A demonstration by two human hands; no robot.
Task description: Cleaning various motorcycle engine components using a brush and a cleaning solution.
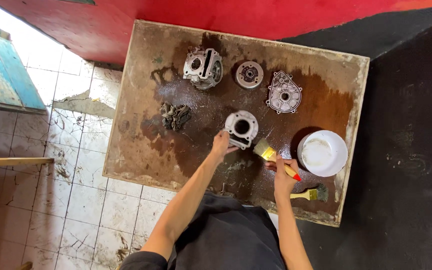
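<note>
Cylinder (241, 128): gripped at its edge by left hand (220, 144).
Brush (272, 156): clasped in right hand (284, 175), bristles just beside the cylinder.
Progress: cannot be told.

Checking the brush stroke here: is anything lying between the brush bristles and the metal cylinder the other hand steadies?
Nothing visible does. The paintbrush in the right hand has its bristles just right of the metal cylinder, with only wet tray surface between. The left hand grips the cylinder's opposite, lower-left side.

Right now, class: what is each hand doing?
Left hand: closed on the metal cylinder block.
Right hand: closed on a paintbrush, bristles near the block.
</note>
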